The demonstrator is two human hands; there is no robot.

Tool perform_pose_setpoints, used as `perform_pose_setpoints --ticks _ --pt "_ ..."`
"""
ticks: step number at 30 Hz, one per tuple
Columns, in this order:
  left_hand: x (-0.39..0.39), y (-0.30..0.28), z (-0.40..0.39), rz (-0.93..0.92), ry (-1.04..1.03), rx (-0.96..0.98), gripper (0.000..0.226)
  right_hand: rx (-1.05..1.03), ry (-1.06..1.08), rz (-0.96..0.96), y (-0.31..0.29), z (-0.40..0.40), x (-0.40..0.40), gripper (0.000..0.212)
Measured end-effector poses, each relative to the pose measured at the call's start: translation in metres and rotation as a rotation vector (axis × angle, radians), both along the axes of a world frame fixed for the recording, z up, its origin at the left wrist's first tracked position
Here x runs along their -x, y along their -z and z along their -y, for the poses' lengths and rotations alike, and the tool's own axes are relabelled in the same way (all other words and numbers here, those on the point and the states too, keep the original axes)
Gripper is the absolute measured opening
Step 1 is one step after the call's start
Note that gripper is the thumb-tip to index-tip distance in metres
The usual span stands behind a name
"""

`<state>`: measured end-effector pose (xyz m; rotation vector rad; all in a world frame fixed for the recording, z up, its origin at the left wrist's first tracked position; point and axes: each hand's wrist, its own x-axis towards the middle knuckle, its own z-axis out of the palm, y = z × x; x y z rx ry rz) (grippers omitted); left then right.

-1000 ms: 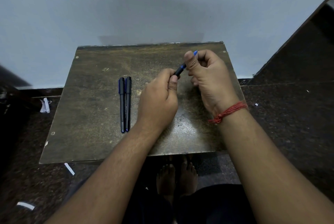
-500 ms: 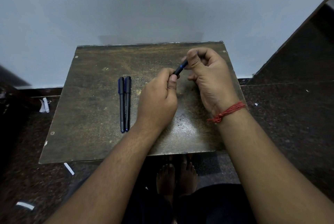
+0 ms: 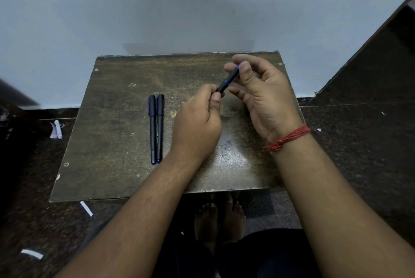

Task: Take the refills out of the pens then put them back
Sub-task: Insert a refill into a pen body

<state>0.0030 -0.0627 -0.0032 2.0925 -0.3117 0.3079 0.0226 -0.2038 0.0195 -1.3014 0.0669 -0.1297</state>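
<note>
Right hand (image 3: pixel 265 95) has loosened since 0.5 s ago: fist gone, now only thumb and forefinger pinch the pen (image 3: pixel 228 79) tip end. Left hand (image 3: pixel 197 125) grips the barrel above the table (image 3: pixel 107 143). Probably unscrewing. 2 pens (image 3: pixel 156 128) lie left, untouched.

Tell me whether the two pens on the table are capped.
Capped: both pens lie side by side with ridged caps on their far ends.

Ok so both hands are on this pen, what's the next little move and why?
Probably twist the tip end with the right hand while the left hand steadies the barrel. The held pen looks closed, pinched at both ends above the table, with no refill showing. The two pens lie untouched.
</note>
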Motion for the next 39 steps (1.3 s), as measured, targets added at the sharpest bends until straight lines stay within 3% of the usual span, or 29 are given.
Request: perform_pose_setpoints --ticks 6,10,15,19,27,33,39 --pt "-0.0002 0.001 0.0003 -0.003 -0.001 -0.004 0.023 0.024 0.042 -0.049 -0.0025 -0.0048 0.0005 0.005" --pt "-0.0002 0.0 0.0 -0.002 0.005 -0.012 0.024 0.049 0.086 -0.044 -0.0002 -0.0046 -0.0016 0.018" --pt "-0.001 0.0005 -0.0005 -0.006 -0.002 0.006 0.023 0.036 0.001 0.001 0.0008 0.0008 -0.0006 0.013" --pt "0.0001 -0.0003 -0.0001 0.003 0.01 0.0 0.025 0.035 0.071 -0.031 -0.0002 -0.0031 -0.001 0.007" --pt "-0.0008 -0.0001 -0.0001 0.004 -0.001 0.011 0.022 0.038 -0.003 0.005 0.0016 0.0022 -0.0013 0.012" --pt "0.0009 -0.001 0.0005 0.007 0.013 0.002 0.023 0.033 0.088 -0.037 0.0021 -0.0009 -0.0021 0.007" --pt "-0.0003 0.0001 0.0003 0.009 -0.002 0.023 0.02 -0.009 -0.027 0.005 0.0017 0.0025 -0.0008 0.014"
